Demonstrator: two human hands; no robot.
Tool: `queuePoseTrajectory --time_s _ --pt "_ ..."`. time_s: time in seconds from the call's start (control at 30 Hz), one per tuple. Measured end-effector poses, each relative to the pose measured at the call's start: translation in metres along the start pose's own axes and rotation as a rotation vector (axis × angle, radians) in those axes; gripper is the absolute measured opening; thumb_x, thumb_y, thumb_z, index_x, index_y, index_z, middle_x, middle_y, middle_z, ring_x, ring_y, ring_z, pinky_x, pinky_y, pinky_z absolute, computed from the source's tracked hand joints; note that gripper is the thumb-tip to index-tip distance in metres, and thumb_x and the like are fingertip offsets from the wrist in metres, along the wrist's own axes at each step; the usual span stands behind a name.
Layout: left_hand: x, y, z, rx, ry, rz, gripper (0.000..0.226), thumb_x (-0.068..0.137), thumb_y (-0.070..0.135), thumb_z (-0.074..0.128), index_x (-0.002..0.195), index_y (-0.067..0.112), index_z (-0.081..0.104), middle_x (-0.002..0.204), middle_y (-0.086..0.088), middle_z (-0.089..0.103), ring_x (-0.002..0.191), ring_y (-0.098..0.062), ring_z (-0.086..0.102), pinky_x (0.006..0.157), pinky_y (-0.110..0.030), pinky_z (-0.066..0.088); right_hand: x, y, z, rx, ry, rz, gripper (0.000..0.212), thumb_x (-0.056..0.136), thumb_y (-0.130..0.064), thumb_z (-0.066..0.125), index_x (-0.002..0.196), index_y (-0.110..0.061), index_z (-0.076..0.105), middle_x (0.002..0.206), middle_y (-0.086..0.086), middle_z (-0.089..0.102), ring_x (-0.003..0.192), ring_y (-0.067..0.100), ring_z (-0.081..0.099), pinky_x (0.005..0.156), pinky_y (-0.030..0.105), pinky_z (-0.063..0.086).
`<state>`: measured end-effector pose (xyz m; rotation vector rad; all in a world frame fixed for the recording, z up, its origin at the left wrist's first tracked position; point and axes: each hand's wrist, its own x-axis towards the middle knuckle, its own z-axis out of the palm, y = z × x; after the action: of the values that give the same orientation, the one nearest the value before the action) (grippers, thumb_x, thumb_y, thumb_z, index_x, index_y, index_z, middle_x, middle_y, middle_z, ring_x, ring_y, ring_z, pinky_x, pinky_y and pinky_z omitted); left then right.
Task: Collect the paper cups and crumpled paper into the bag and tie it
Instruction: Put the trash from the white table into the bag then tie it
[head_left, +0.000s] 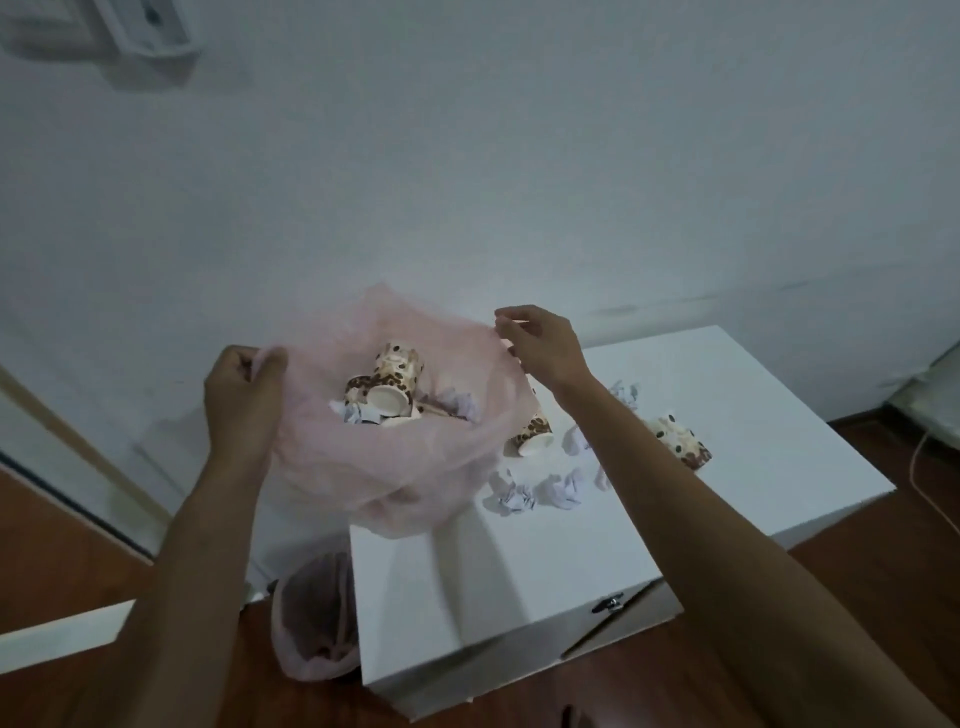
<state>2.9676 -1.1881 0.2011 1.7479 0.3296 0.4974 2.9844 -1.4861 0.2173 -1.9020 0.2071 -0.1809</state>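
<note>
White table (467, 597) nearest, below both forearms; wood floor (62, 519) under it, white wall (467, 156) behind. Left hand (241, 395) and right hand (540, 345), apart, each pinch pink bag (374, 467) rim; cups (389, 376) inside. Crumpled paper (511, 496) and another cup (678, 441) below right hand.

A thin, translucent pink bag (363, 457) stands open at the near left corner of the white table, its mouth spread wide. Inside lie coffee-bean-patterned paper cups (390, 382) tipped on their sides among crumpled paper (356, 414). On the table beside it, one cup (532, 435) lies just against the bag, another (679, 443) farther right, with crumpled paper balls (535, 491) between and in front of them.
</note>
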Motion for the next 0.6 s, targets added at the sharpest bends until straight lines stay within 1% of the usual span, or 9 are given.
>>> queuePoseTrajectory --time_s 0.07,0.13,0.2,0.27,0.33,0.37,0.43,0.53,0.6 --pt "0.003 0.000 0.012 0.017 0.008 -0.004 0.025 0.090 0.021 0.062 0.068 0.023 0.051 0.073 -0.005 0.055 0.071 -0.017 0.049 0.066 -0.031 0.041 0.012 0.022 -0.009 0.040 0.041 0.093 0.024 0.093 -0.023 0.053 0.110 -0.018 0.069 0.097 0.001 0.074 0.088 0.025 0.071 0.077 0.041 0.060" --pt "0.005 0.000 0.022 0.035 0.029 -0.007 0.021 0.089 0.022 0.062 0.070 0.021 0.053 0.077 -0.009 0.056 0.072 -0.017 0.049 0.066 -0.031 0.040 0.025 0.047 -0.017 -0.211 0.039 0.160 0.027 0.092 -0.021 0.052 0.115 -0.013 0.065 0.108 0.005 0.072 0.097 0.027 0.068 0.089 0.039 0.056" --pt "0.006 0.002 0.030 0.070 0.055 -0.015 0.014 0.087 0.020 0.062 0.077 0.012 0.060 0.080 -0.010 0.057 0.073 -0.017 0.050 0.066 -0.031 0.040 0.033 0.070 -0.020 -0.560 -0.135 0.236 0.042 0.092 -0.028 0.058 0.127 -0.005 0.057 0.127 0.011 0.063 0.116 0.028 0.059 0.099 0.032 0.044" --pt "0.007 0.004 0.036 0.106 0.076 -0.028 0.018 0.086 0.020 0.062 0.085 0.003 0.063 0.080 -0.009 0.058 0.072 -0.018 0.051 0.066 -0.031 0.040 0.040 0.088 -0.020 -0.718 -0.335 0.292 0.057 0.090 -0.034 0.062 0.130 0.006 0.052 0.134 0.018 0.058 0.122 0.031 0.055 0.100 0.035 0.044" --pt "0.007 0.007 0.041 0.144 0.074 -0.041 0.019 0.087 0.020 0.063 0.088 0.000 0.064 0.081 -0.010 0.059 0.073 -0.018 0.052 0.067 -0.031 0.041 0.048 0.099 -0.017 -0.735 -0.422 0.292 0.054 0.083 -0.040 0.064 0.110 0.007 0.062 0.120 0.018 0.065 0.110 0.032 0.061 0.087 0.037 0.049" --pt "0.006 0.010 0.042 0.172 0.068 -0.049 0.019 0.088 0.020 0.064 0.089 0.001 0.064 0.081 -0.010 0.059 0.074 -0.019 0.053 0.068 -0.031 0.041 0.053 0.102 -0.016 -0.718 -0.430 0.283 0.043 0.083 -0.040 0.061 0.088 0.003 0.062 0.100 0.015 0.068 0.096 0.031 0.061 0.073 0.033 0.048" --pt "0.001 0.014 0.045 0.219 0.047 -0.041 0.020 0.090 0.020 0.066 0.088 0.000 0.063 0.080 -0.011 0.060 0.074 -0.019 0.053 0.068 -0.030 0.041 0.064 0.108 -0.013 -0.679 -0.423 0.274 0.037 0.090 -0.032 0.056 0.065 -0.006 0.047 0.069 0.008 0.055 0.081 0.026 0.056 0.058 0.028 0.037" --pt "-0.006 0.026 0.057 0.311 0.043 -0.008 0.021 0.090 0.021 0.065 0.087 0.001 0.062 0.079 -0.009 0.060 0.070 -0.019 0.052 0.063 -0.027 0.040 0.086 0.098 -0.021 -0.621 -0.405 0.228 0.040 0.086 -0.043 0.066 0.087 -0.003 0.060 0.087 0.012 0.064 0.092 0.028 0.063 0.071 0.027 0.039" --pt "-0.004 0.033 0.068 0.359 0.077 -0.011 0.021 0.090 0.022 0.064 0.087 0.002 0.062 0.079 -0.007 0.060 0.069 -0.018 0.051 0.062 -0.026 0.039 0.101 0.081 -0.036 -0.452 -0.317 0.203 0.057 0.079 -0.052 0.072 0.110 -0.004 0.065 0.108 0.011 0.069 0.101 0.026 0.064 0.077 0.027 0.042"
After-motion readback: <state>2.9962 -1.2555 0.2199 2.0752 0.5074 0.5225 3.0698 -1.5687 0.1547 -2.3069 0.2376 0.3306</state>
